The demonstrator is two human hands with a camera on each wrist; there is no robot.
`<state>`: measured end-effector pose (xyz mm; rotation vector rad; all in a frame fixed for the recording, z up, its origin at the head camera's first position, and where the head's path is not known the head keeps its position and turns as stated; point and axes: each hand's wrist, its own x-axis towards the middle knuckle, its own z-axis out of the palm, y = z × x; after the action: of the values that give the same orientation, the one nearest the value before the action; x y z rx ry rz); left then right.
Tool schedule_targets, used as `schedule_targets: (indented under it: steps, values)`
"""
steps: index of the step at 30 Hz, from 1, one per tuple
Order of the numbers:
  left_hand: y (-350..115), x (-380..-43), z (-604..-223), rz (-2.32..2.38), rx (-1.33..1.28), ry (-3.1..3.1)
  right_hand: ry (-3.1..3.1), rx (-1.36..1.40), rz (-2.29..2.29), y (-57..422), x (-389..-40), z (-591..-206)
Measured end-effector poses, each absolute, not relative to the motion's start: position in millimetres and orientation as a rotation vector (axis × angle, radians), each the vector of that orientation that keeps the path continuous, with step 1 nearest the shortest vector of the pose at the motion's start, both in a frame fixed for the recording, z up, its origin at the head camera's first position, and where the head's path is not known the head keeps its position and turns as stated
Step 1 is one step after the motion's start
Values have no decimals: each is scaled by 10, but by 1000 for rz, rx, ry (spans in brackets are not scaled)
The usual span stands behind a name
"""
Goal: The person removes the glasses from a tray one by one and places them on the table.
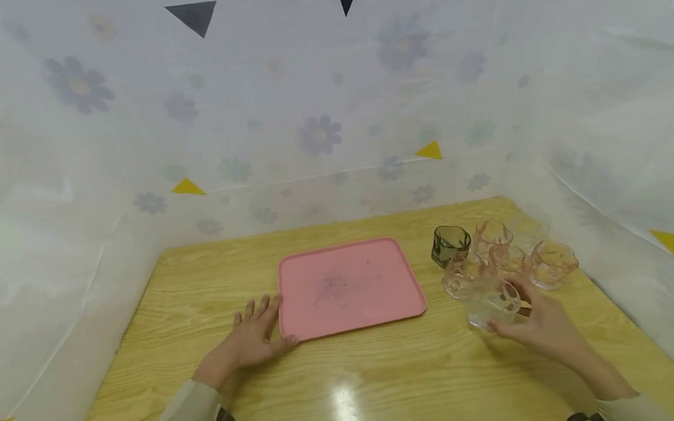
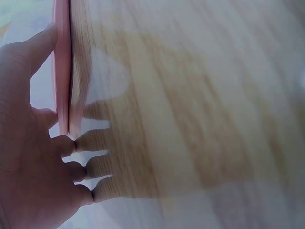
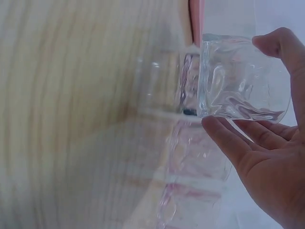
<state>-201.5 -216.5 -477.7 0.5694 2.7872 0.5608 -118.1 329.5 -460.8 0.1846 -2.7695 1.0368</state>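
Note:
A pink rectangular tray (image 1: 351, 288) lies on the wooden table, with dark specks on its middle. My left hand (image 1: 252, 337) rests at its left edge, fingers spread, the thumb touching the near corner; the left wrist view shows the thumb against the tray's side (image 2: 62, 71). My right hand (image 1: 541, 323) grips a clear glass cup (image 1: 485, 311) between thumb and fingers. In the right wrist view this clear cup (image 3: 243, 81) appears raised off the table. Just behind it stand several pinkish cups (image 1: 552, 264) and one dark smoky cup (image 1: 451, 245).
Another clear cup (image 1: 527, 231) stands at the back of the group, partly hidden. White flower-printed sheeting (image 1: 318, 107) walls the table (image 1: 212, 278) at the back and both sides. Light glares off the near table surface.

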Motion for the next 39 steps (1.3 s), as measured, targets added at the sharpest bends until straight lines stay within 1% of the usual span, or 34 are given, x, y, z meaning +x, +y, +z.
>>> schedule_targets:
  steps: [9,20,26,32,39]
  values:
    - [-2173,-2023,-4788,573,564,2780,-2796,85,1012,3617,-1118,-4669]
    - [-2154,-2029,-4784,572,574,2771,-2871,-9,1018,3861,-1079,-4723]
    - [-2148,-2025,-4763,568,568,2763,-2905,-50,1041,3924,-1090,-4753]
    - [-2157,-2018,-4766,566,564,2761,-2894,-27,1044,3934,-1093,-4764]
    - [-2163,-2009,-4777,572,555,2767,-2874,7,1035,3928,-1102,-4685]
